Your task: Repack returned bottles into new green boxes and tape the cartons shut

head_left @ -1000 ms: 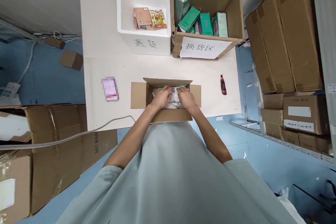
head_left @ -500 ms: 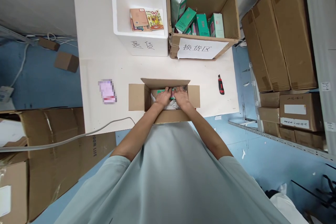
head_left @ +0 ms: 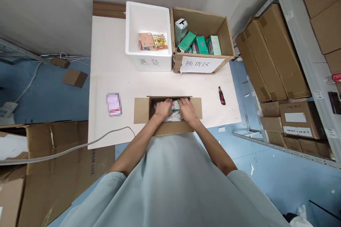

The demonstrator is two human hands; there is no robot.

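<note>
An open cardboard carton [head_left: 170,128] stands at the table's near edge, flaps spread. Inside it lies a green, white and pink box [head_left: 175,105], with crumpled white packing [head_left: 174,116] below it. My left hand [head_left: 163,108] grips the box's left part, fingers curled over it. On the right part my right hand [head_left: 187,109] has its fingers bent around the box. The fingertips of both hands are partly hidden at the carton's far wall.
Behind stand a white foam bin [head_left: 154,64] with booklets and a cardboard bin [head_left: 222,64] with green boxes. A red-black cutter [head_left: 222,96] lies right, a pixelated purple item [head_left: 114,104] left. A grey cable [head_left: 106,133] crosses the table's left corner.
The view has shifted, so the table sits lower in the picture. Both hands remain in the carton, and the green box now shows between them nearer the far wall.
</note>
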